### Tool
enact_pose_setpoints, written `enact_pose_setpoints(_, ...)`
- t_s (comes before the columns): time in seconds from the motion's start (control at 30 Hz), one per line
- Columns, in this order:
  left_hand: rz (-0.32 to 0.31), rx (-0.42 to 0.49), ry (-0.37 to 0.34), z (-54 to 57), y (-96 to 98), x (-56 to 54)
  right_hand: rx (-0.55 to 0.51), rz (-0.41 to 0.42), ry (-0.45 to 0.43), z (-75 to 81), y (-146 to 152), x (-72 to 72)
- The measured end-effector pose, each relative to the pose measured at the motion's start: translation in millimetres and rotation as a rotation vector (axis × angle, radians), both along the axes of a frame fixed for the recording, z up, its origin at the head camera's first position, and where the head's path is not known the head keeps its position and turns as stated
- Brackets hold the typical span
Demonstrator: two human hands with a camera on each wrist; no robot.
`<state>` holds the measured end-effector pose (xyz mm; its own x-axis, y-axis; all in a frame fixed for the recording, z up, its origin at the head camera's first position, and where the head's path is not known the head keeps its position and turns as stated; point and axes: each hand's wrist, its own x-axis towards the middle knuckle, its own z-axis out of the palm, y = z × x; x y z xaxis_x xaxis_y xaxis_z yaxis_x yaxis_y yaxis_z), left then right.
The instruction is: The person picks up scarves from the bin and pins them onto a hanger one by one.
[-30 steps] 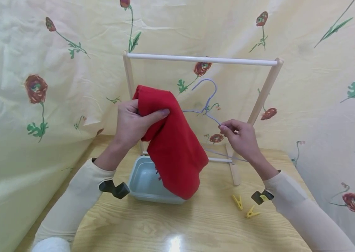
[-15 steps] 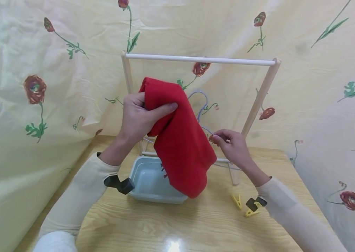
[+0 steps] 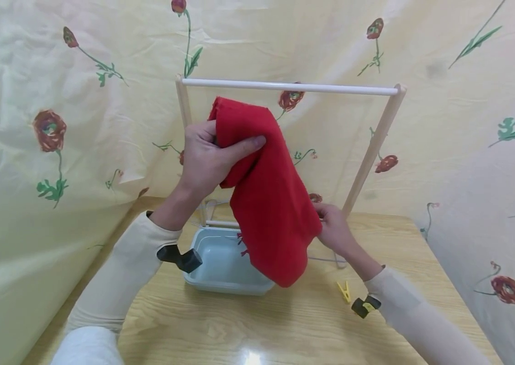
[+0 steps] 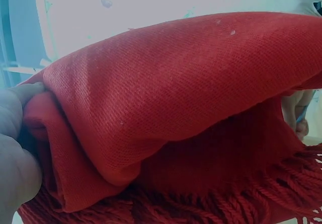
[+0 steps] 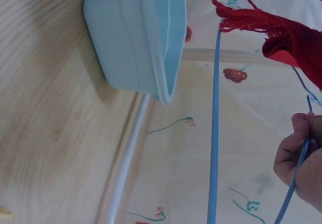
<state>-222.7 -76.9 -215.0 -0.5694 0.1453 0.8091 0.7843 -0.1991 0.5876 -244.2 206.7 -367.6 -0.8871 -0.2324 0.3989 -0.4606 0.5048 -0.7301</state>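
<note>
In the middle of the head view, the left hand [image 3: 207, 157] grips a folded red scarf [image 3: 268, 197], thumb across the front and fingers curled behind, holding it up just below the white rail of a small drying rack [image 3: 291, 87]. The scarf hangs down over a pale blue tub [image 3: 220, 266] on the wooden table [image 3: 284, 329]; its fringe shows at the lower edge in the left wrist view. Right of centre, the right hand [image 3: 335, 230] sits partly behind the cloth. The right wrist view shows its fingers [image 5: 294, 151] pinching a thin blue wire hanger [image 5: 215, 128], which seems to reach behind the scarf, though the cloth hides that part. A yellow clothes peg [image 3: 343, 292] lies on the table at lower right, near the right wrist.
</note>
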Motion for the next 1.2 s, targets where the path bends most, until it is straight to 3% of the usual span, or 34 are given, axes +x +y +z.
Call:
enact_pose_setpoints(0.17,0.001,0.0,-0.006,-3.9,0.4,-4.8,-0.005,0.019,-0.001,-4.4,0,1.6)
enact_pose_setpoints(0.33,0.009,-0.009,-0.061,-13.4,-3.4,-7.0,-0.087,0.051,-0.049,-9.6,3,-1.6)
enact_pose_setpoints(0.53,0.056,-0.012,-0.108,-22.7,-10.8,-9.1,-0.139,0.066,-0.075,-12.4,7,-3.1)
enact_pose_setpoints(0.9,0.084,-0.034,-0.129,-34.4,-15.4,-11.8,-0.141,0.077,-0.16,-1.3,4,-1.4)
enact_pose_setpoints(1.2,0.035,-0.087,-0.132,-38.8,-1.0,-15.6,-0.154,0.07,-0.167,0.8,-4,-1.7)
